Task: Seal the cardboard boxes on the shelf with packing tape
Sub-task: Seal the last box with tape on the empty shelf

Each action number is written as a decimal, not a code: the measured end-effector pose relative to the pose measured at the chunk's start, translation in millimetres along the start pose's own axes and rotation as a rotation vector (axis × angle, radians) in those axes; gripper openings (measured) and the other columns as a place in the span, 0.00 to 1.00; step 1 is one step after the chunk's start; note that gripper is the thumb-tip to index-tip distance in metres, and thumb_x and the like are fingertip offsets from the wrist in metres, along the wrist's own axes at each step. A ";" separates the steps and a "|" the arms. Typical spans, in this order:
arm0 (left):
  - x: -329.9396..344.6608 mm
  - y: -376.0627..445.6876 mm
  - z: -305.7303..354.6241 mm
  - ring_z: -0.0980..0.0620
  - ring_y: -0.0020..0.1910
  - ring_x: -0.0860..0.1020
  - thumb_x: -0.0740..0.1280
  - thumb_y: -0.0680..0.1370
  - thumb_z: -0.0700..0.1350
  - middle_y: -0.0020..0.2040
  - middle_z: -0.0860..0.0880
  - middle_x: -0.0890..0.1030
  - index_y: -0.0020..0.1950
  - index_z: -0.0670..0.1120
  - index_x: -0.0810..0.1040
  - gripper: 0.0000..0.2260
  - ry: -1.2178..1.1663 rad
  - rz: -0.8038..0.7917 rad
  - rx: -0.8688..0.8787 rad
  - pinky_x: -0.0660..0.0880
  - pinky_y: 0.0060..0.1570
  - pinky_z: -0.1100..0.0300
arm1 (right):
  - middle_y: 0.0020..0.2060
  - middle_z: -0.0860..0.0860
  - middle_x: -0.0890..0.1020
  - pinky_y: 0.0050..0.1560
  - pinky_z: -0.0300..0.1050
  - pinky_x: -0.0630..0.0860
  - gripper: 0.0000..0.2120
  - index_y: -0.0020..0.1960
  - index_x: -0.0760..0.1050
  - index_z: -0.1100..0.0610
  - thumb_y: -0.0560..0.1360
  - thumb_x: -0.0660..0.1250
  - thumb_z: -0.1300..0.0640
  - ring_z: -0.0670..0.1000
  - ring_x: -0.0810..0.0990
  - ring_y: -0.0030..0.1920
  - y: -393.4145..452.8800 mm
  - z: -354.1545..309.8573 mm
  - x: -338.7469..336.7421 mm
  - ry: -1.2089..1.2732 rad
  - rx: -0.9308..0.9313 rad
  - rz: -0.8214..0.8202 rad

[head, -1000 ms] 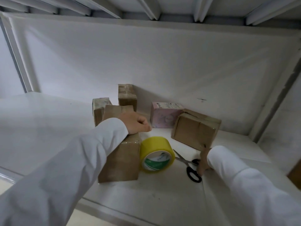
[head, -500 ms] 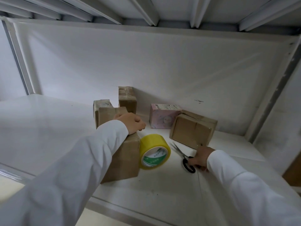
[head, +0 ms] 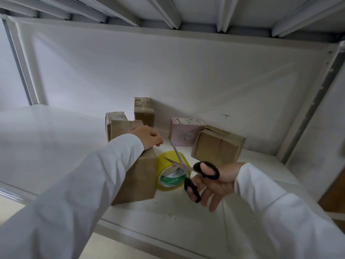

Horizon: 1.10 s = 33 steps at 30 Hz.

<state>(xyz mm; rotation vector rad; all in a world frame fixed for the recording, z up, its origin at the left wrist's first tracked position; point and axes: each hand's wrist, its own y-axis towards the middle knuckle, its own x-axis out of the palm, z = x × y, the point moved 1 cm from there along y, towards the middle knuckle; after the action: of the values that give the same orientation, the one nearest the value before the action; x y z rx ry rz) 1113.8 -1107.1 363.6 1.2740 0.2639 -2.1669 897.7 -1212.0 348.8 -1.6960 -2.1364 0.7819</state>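
A: Right hand is gripping the scissors, thumb through a loop, blades apart.

B: Left hand, fingers curled, is pinning the near box; tape roll is touching its right. Keep blades off the knuckles.

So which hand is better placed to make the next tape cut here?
Right. The right hand already grips the black scissors, blades open above the yellow tape roll. The left hand rests curled on the nearest cardboard box, steadying it.
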 end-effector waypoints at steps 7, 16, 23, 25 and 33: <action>1.8 2.5 -3.4 0.50 0.56 0.75 0.62 0.78 0.51 0.44 0.55 0.81 0.40 0.54 0.81 0.10 -0.001 0.002 0.008 0.63 0.67 0.49 | 0.41 0.48 0.83 0.42 0.41 0.80 0.47 0.52 0.73 0.57 0.47 0.70 0.23 0.48 0.83 0.42 13.3 1.8 11.6 0.024 0.040 -0.145; 3.3 6.4 -6.2 0.50 0.54 0.76 0.63 0.77 0.51 0.44 0.54 0.82 0.42 0.52 0.83 0.10 -0.024 0.005 0.008 0.64 0.67 0.49 | 0.39 0.47 0.83 0.41 0.39 0.79 0.47 0.51 0.72 0.57 0.47 0.68 0.22 0.47 0.83 0.40 11.5 1.3 14.6 0.005 0.044 -0.166; 5.5 10.1 -10.5 0.52 0.54 0.77 0.60 0.79 0.49 0.40 0.59 0.81 0.37 0.55 0.79 0.13 -0.051 -0.011 0.036 0.65 0.67 0.48 | 0.41 0.55 0.84 0.42 0.44 0.81 0.50 0.52 0.75 0.62 0.44 0.72 0.25 0.53 0.84 0.40 40.5 -10.9 36.7 0.237 0.014 0.078; 5.0 12.2 -11.9 0.54 0.54 0.77 0.56 0.80 0.48 0.39 0.62 0.80 0.37 0.57 0.77 0.15 -0.064 0.003 0.058 0.64 0.67 0.48 | 0.42 0.56 0.83 0.42 0.44 0.81 0.46 0.52 0.74 0.62 0.54 0.66 0.24 0.52 0.84 0.38 49.0 -18.0 44.6 0.290 0.001 0.146; 5.4 14.1 -12.8 0.54 0.53 0.77 0.53 0.81 0.47 0.39 0.62 0.80 0.39 0.58 0.74 0.15 -0.050 0.024 0.072 0.65 0.66 0.48 | 0.44 0.52 0.81 0.43 0.44 0.80 0.42 0.54 0.74 0.60 0.60 0.54 0.26 0.49 0.81 0.42 44.1 -21.8 54.6 0.225 0.036 0.173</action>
<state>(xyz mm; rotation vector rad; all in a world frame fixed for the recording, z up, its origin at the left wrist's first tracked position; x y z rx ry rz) 1129.5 -1114.8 354.2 1.2543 0.1504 -2.2018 930.8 -1147.7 335.4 -1.8714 -1.8356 0.6349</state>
